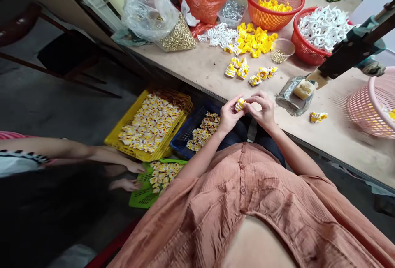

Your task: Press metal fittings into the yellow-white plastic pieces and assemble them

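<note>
Just over the table's front edge, my left hand (228,116) pinches a small yellow-and-white striped plastic piece (240,104). My right hand (263,109) meets it from the right, its thumb and fingertips closed at the piece's edge. Whether something tiny sits between those fingertips is hidden. Beyond my hands lie several similar striped pieces (237,68), and a second group (262,75) is nearer. Behind them are loose yellow parts (257,40) and white wavy parts (220,35). A small clear cup (283,50) holds tiny gold-coloured bits.
A press-like tool (345,54) stands right, above a taped block (294,95). Red baskets (274,17) and a pink basket (359,103) hold parts. Left are a bag of gold-coloured bits (179,35), a yellow crate (169,136) and a blue crate (179,138). Another person's hands (129,177) touch a green basket (138,198).
</note>
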The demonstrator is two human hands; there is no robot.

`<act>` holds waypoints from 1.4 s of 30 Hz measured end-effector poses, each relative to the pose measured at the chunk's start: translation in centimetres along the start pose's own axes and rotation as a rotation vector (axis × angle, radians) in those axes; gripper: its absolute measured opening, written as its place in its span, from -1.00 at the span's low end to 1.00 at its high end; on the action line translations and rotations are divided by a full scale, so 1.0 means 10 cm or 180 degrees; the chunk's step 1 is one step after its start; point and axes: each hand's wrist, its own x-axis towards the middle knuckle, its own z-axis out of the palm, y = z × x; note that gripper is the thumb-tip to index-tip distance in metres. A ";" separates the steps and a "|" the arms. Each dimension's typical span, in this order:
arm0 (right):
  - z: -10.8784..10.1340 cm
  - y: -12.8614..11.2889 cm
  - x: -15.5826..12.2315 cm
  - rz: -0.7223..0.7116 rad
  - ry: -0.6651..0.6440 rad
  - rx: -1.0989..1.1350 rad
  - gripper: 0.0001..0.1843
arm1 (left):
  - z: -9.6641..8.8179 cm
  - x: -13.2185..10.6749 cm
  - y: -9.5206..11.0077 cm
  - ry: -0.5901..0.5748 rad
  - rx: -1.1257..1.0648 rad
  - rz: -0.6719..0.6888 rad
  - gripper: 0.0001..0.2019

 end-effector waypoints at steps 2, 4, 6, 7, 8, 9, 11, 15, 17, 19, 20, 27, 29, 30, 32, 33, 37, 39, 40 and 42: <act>0.03 0.01 -0.01 -0.0069 0.0067 -0.0023 -0.78 | -0.02 -0.02 -0.02 0.0079 0.0191 0.0109 -0.26; 0.04 0.01 -0.03 -0.0078 0.0142 0.0007 -0.80 | -0.04 -0.04 -0.03 0.0150 0.0381 0.0206 -0.32; 0.04 0.00 -0.04 -0.0077 0.0150 0.0011 -0.81 | -0.04 -0.05 -0.04 0.0164 0.0453 0.0208 -0.35; 0.04 -0.01 -0.05 -0.0095 0.0127 -0.0006 -0.82 | -0.03 -0.05 -0.05 0.0159 0.0432 0.0186 -0.35; 0.04 -0.02 -0.05 -0.0129 0.0097 -0.0030 -0.82 | -0.02 -0.05 -0.04 0.0150 0.0390 0.0160 -0.35; 0.04 -0.03 -0.05 -0.0169 0.0073 -0.0054 -0.83 | -0.01 -0.05 -0.04 0.0141 0.0336 0.0135 -0.35; 0.04 -0.03 -0.04 -0.0222 0.0067 -0.0068 -0.83 | 0.01 -0.04 -0.03 0.0142 0.0251 0.0085 -0.33; 0.03 0.03 0.02 -0.0065 0.0049 0.0098 -0.77 | 0.03 -0.01 0.00 0.0189 0.0155 -0.0161 -0.30; 0.03 0.06 0.04 0.0035 -0.0051 0.0172 -0.72 | 0.03 0.00 0.01 0.0205 0.0085 -0.0297 -0.29; 0.02 0.08 0.05 0.0063 -0.0176 0.0189 -0.68 | 0.04 0.01 0.04 0.0222 0.0026 -0.0349 -0.28; 0.02 0.10 0.06 0.0074 -0.0237 0.0221 -0.65 | 0.05 0.01 0.06 0.0231 0.0004 -0.0356 -0.29; -0.08 0.62 0.53 0.0734 -0.0238 -0.0412 -0.56 | 0.10 -0.03 0.29 0.0085 -0.0697 -0.0831 -0.36; -0.06 0.79 0.75 0.0931 -0.0377 -0.1040 -0.57 | 0.12 -0.04 0.35 -0.0138 -0.1086 -0.1169 -0.34; -0.05 0.86 0.83 0.0997 -0.0494 -0.1223 -0.60 | 0.12 -0.03 0.37 -0.0213 -0.1241 -0.1318 -0.36; -0.03 0.93 0.93 0.1045 -0.0660 -0.1288 -0.68 | 0.12 -0.01 0.38 -0.0228 -0.1396 -0.1463 -0.43; -0.03 0.95 0.93 0.1047 -0.0646 -0.1213 -0.70 | 0.11 0.00 0.37 -0.0189 -0.1391 -0.1461 -0.46; -0.10 0.89 0.68 0.1019 -0.0227 -0.0585 -0.77 | 0.05 0.06 0.31 -0.0105 -0.1136 -0.1517 -0.41; -0.16 0.79 0.47 0.0929 -0.0201 -0.0047 -0.81 | 0.04 0.08 0.28 -0.0162 -0.1069 -0.1607 -0.35; -0.19 0.72 0.37 0.0870 -0.0272 0.0228 -0.81 | 0.05 0.08 0.27 -0.0226 -0.1057 -0.1629 -0.35; -0.25 0.59 0.19 0.0774 -0.0480 0.0688 -0.76 | 0.09 0.08 0.25 -0.0375 -0.1023 -0.1636 -0.38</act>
